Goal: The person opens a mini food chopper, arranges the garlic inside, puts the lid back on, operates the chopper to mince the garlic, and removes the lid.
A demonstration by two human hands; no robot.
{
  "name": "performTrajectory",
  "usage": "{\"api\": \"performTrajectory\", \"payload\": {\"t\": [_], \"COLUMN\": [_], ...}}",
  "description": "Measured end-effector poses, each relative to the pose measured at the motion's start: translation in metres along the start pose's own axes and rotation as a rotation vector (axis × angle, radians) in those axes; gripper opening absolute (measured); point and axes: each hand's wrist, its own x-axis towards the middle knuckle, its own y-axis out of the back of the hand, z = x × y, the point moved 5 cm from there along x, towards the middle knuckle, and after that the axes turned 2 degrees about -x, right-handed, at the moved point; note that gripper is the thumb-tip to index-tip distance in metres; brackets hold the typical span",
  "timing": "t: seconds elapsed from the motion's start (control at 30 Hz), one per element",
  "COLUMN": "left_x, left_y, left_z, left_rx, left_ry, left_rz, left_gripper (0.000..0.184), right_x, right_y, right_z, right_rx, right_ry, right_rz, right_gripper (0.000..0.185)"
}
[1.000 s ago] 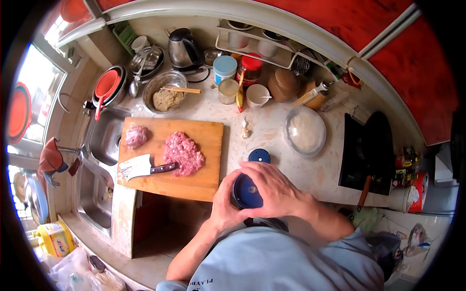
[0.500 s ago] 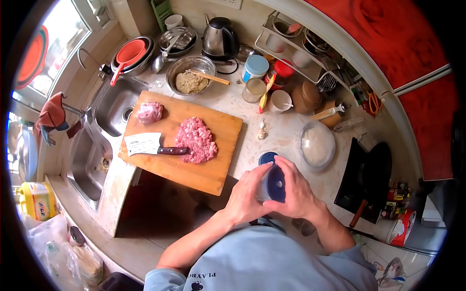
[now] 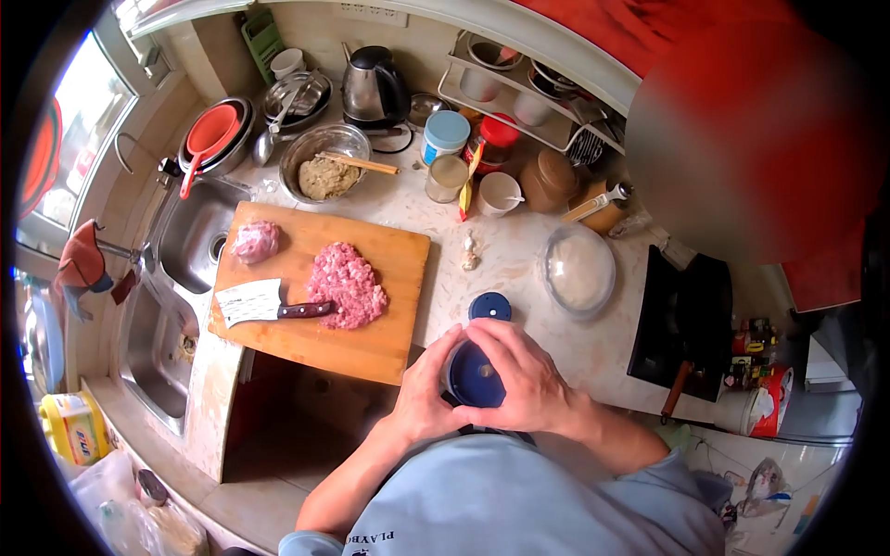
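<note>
Blue container (image 3: pixel 478 378): between both hands, in front of the shirt (image 3: pixel 501 491), by the counter's near edge.
Facing: its round blue face points up toward the head camera; the long axis seems to run along the line of sight, length hidden.
Fingers: left hand (image 3: pixel 428 387) curls around the left side, right hand (image 3: pixel 528 382) around the right, holding it together; fingertips meet near the far rim, thumbs at the near side.
Blue disc (image 3: pixel 489 307): on the counter (image 3: pixel 519 255), just beyond the fingertips.
Cutting board (image 3: pixel 385 278): left of the hands.
</note>
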Motion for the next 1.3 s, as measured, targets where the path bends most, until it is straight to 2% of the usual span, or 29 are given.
{"api": "performTrajectory", "payload": {"t": [0.07, 0.27, 0.47, 0.9, 0.97, 1.17, 1.3], "left_x": [-0.003, -0.004, -0.003, -0.012, -0.012, -0.009, -0.001], "left_y": [-0.001, -0.002, 0.002, 0.003, 0.003, 0.004, 0.005], "left_z": [-0.005, -0.006, 0.0, 0.0, -0.002, -0.003, 0.006], "left_rx": [-0.078, 0.067, 0.071, 0.099, 0.082, 0.036, -0.03], "left_ry": [0.088, 0.023, -0.012, -0.054, 0.029, 0.054, 0.075], "left_rz": [-0.049, -0.024, -0.008, 0.007, -0.003, -0.03, -0.033], "left_gripper": [0.112, 0.113, 0.117, 0.122, 0.121, 0.128, 0.118], "right_x": [0.002, 0.004, 0.001, -0.001, -0.001, 0.002, 0.003], "right_y": [0.003, 0.008, 0.006, 0.0, -0.001, 0.001, 0.001], "right_z": [-0.002, -0.004, -0.006, -0.001, -0.001, 0.004, 0.006], "right_rx": [-0.001, 0.002, 0.105, 0.176, 0.188, 0.194, 0.208], "right_ry": [0.026, 0.03, 0.01, 0.081, 0.08, 0.059, 0.074], "right_rz": [0.004, 0.038, 0.077, -0.022, -0.019, -0.065, -0.059], "right_gripper": [0.093, 0.091, 0.091, 0.094, 0.095, 0.096, 0.095]}}
